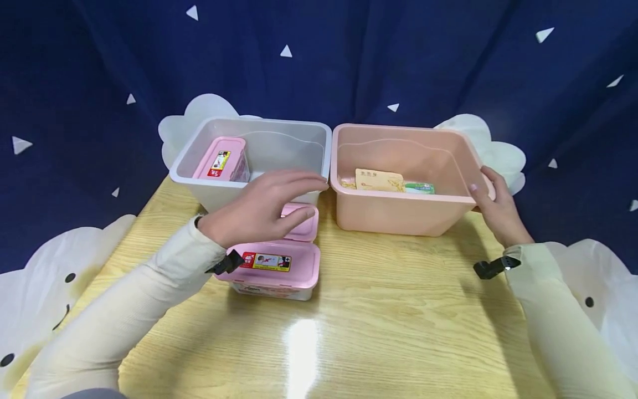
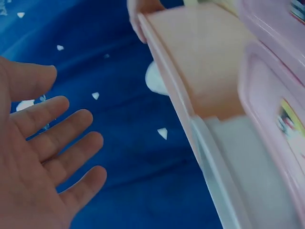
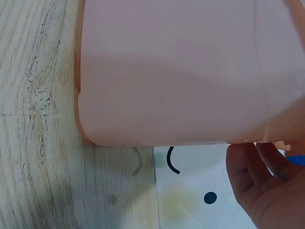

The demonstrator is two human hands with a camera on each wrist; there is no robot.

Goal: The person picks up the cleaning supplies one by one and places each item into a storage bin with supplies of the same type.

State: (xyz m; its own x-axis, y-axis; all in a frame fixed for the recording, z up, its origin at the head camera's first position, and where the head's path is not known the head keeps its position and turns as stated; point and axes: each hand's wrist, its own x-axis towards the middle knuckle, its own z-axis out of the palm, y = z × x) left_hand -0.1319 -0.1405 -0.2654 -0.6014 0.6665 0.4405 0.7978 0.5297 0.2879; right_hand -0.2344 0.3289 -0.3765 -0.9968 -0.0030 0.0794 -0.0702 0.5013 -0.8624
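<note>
My right hand point(image 1: 500, 215) grips the right end of a peach-pink plastic bin point(image 1: 394, 213), thumb over its rim; in the right wrist view its curled fingers point(image 3: 240, 167) are at the bin's edge. A yellow packet point(image 1: 380, 180) and a green-and-white packet point(image 1: 420, 188) lie inside that bin. My left hand point(image 1: 269, 205) holds nothing, fingers extended over the front of a grey bin point(image 1: 286, 126), fingertips near where the two bins meet. Inside the grey bin sits a pink-lidded box point(image 1: 221, 158). Below the left hand are two more pink-lidded boxes, the nearer one point(image 1: 299, 266) largely visible, the farther one point(image 1: 305, 224) partly hidden.
Both bins stand side by side toward the far edge of a wooden table point(image 1: 389, 310). Behind them hangs a dark blue curtain point(image 1: 329, 66) with white triangles and cloud shapes.
</note>
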